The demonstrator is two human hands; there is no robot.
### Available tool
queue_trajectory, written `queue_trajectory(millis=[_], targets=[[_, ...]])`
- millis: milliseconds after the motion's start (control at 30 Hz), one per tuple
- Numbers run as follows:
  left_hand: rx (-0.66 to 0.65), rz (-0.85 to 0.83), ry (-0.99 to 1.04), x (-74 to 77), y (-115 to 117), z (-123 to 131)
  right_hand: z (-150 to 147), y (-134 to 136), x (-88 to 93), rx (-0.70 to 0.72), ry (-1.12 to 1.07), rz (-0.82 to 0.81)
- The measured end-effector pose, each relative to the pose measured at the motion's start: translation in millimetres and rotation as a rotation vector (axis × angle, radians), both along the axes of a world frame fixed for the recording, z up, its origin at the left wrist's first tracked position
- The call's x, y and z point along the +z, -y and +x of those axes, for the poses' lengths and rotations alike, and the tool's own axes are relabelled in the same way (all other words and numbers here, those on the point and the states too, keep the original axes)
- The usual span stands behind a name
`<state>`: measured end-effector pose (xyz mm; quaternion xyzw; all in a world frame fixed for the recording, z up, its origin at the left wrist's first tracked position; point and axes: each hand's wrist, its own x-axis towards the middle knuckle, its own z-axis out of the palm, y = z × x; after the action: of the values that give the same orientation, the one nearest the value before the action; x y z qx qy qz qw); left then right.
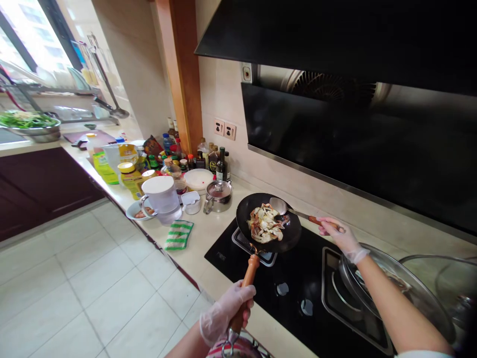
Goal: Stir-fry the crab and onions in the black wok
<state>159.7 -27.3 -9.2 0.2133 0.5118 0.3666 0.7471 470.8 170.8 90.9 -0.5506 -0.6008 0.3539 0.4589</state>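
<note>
A black wok (269, 221) holding pale crab pieces (265, 223) sits on the left burner of a black gas hob (298, 288). My left hand (227, 311), in a clear glove, is wrapped round the wok's wooden handle (250, 271). My right hand (341, 238), also gloved, grips the wooden end of a metal ladle (278, 205), whose bowl rests inside the wok at its far rim.
A glass lid (398, 288) lies over the right burner. Left of the hob stand a small lidded pot (218, 195), a white jug (162, 199), a striped green cloth (179, 234) and several bottles and jars. A range hood (335, 40) hangs overhead.
</note>
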Motion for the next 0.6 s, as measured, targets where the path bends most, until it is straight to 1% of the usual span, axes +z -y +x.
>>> queue_trajectory(millis=[167, 333, 467, 600], targets=[[-0.001, -0.017, 0.004, -2.4, 0, -1, 8, 21, 0.2, 0.014, 0.005, -0.034], [-0.006, -0.022, -0.010, -0.6, 1, -2, 16, 60, -2.4, -0.037, 0.075, -0.011], [-0.023, -0.030, -0.033, 1.3, -1, -3, 10, 94, -5.2, -0.069, 0.190, 0.097], [-0.029, -0.025, -0.032, 0.7, -2, -4, 5, 119, -4.7, -0.067, 0.262, 0.235]])
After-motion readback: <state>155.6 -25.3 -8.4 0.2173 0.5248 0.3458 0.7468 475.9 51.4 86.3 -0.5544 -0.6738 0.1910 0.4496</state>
